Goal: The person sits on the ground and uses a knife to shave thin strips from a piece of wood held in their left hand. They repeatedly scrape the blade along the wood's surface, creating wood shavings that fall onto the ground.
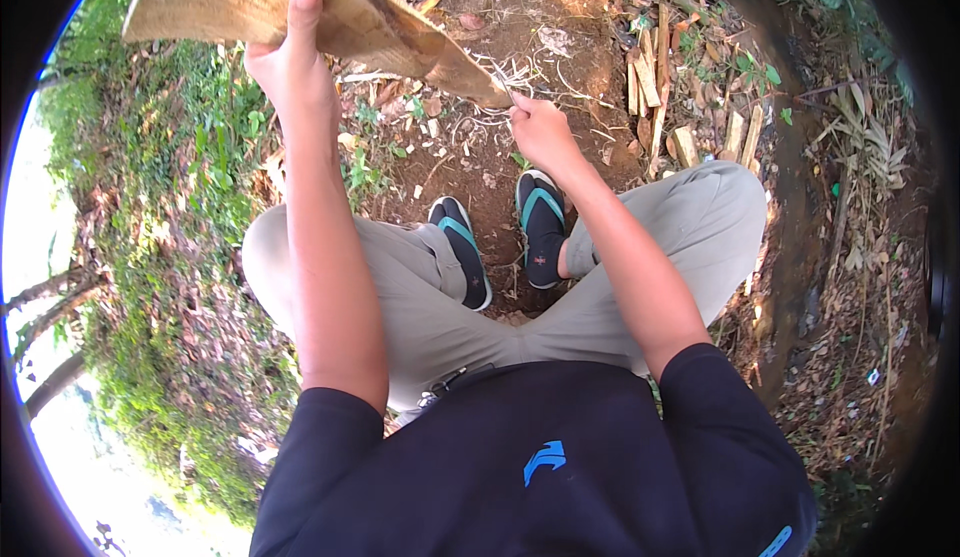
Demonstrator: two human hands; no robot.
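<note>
A long, broad piece of tan wood [235, 2] slants across the upper left, its rough brown side narrowing to a point at the right. My left hand [295, 67] grips its lower edge, thumb lying up along the face. At the narrow end my right hand [543, 129] is closed, fingers pinched together. A thin dark sliver shows between that hand and the wood's tip; whether it is a tool or part of the wood I cannot tell.
My feet in dark flip-flops with teal straps [540, 207] rest on brown soil [500, 7]. Split wood sticks [650, 82] lie at the upper right, with shorter wood pieces [735, 137] nearby. Pale shavings [510, 77] are scattered ahead. Green plants [200, 142] grow along the left.
</note>
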